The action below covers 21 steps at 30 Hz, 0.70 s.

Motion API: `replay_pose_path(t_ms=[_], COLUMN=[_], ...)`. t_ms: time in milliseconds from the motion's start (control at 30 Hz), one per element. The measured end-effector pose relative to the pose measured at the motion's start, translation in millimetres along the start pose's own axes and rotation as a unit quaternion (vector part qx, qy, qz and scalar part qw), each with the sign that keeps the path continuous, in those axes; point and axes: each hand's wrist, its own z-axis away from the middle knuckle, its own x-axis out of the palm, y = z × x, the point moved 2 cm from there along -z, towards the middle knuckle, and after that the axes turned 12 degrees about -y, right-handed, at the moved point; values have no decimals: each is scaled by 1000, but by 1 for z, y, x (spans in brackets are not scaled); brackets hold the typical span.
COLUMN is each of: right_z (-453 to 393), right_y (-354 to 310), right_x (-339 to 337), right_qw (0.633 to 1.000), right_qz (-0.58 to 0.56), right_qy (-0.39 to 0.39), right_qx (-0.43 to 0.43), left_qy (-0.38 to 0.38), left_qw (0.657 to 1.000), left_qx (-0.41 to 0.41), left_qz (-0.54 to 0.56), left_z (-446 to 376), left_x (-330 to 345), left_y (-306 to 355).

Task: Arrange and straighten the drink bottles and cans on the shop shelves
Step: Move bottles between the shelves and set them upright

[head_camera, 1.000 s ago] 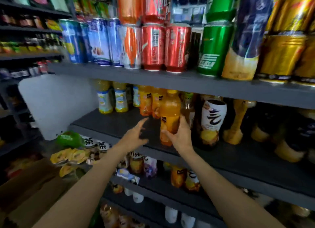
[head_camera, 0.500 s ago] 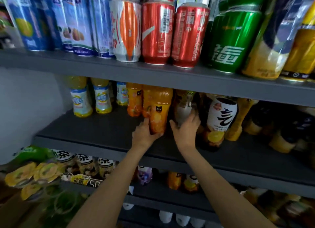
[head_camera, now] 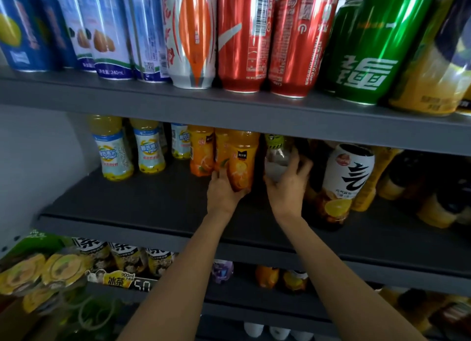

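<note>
On the middle grey shelf [head_camera: 142, 208] my left hand [head_camera: 223, 191] grips the base of an orange juice bottle [head_camera: 242, 159] that stands beside two more orange bottles [head_camera: 201, 152]. My right hand [head_camera: 288, 185] is wrapped around a clear bottle with a green-yellow label [head_camera: 276, 154] just to the right of it. A white-labelled lemon tea bottle [head_camera: 344, 177] stands right of that hand. Two pale yellow drink bottles [head_camera: 127, 149] stand further left. Bottle tops are hidden by the shelf above.
The upper shelf [head_camera: 229, 111] carries blue-white cans [head_camera: 107, 30], an orange-white can [head_camera: 191, 35], red cans [head_camera: 275, 37] and a green can [head_camera: 369, 50]. Dark and yellow bottles [head_camera: 433, 188] crowd the right. The lower shelf [head_camera: 254, 256] holds iced tea bottles [head_camera: 122, 256].
The view has closed in on the middle shelf. My left hand has taken hold of the orange bottle and pushed it back; my right hand left it and closed on the clear bottle.
</note>
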Motion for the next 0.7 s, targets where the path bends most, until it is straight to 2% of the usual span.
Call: replay_pose_path(t_ms=[167, 300, 500, 567, 700], right_z=[16, 13, 22, 21, 22], right_y=[-4, -8, -5, -4, -3], right_x=[-11, -21, -24, -25, -27], right_qw=[998, 994, 993, 994, 993], right_qz=[-34, -32, -32, -28, -24], right_qy=[-52, -104, -109, -109, -111], right_qx=[-2, 11, 3, -2, -5], left_qy=[14, 52, 27, -30, -157], left_qw=[999, 984, 939, 930, 921], left_qx=[50, 129, 246, 242, 151], left_qz=[15, -114, -238, -276, -324], left_z=[6, 13, 23, 22, 12], left_x=[-2, 1, 10, 13, 19], left_y=[9, 17, 11, 11, 7])
